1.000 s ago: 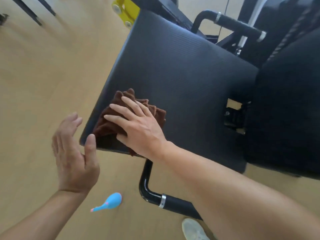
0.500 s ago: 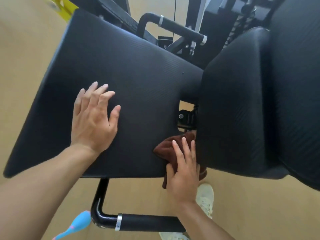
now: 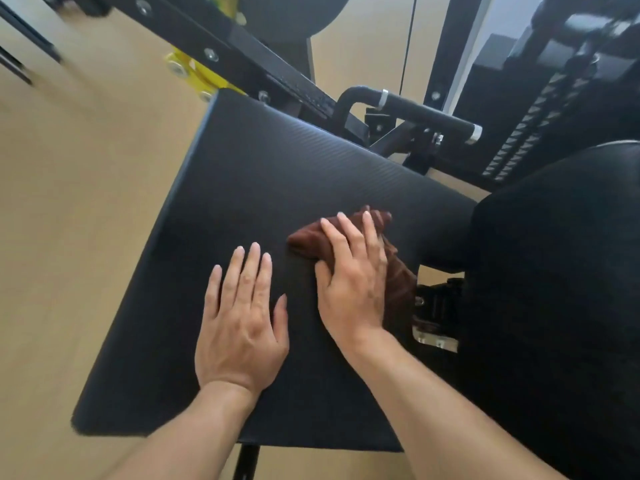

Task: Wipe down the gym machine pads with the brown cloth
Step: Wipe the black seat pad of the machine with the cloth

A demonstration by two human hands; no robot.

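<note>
Pressing crumpled brown cloth [image 3: 349, 233] flat on seat pad [image 3: 277, 188], right hand [image 3: 351, 289].

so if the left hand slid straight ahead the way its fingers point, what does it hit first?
Nothing soon, likely. The left hand lies flat on the seat pad, fingers pointing up-frame; bare pad runs to its far edge, then the black frame beam. The brown cloth sits off to its right, outside that line.

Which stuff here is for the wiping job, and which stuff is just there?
For the job:
brown cloth, under the right hand
seat pad, being wiped
back pad
left hand, flat on the seat pad

Just there:
padded handle
yellow bracket
machine frame
wooden floor
</note>
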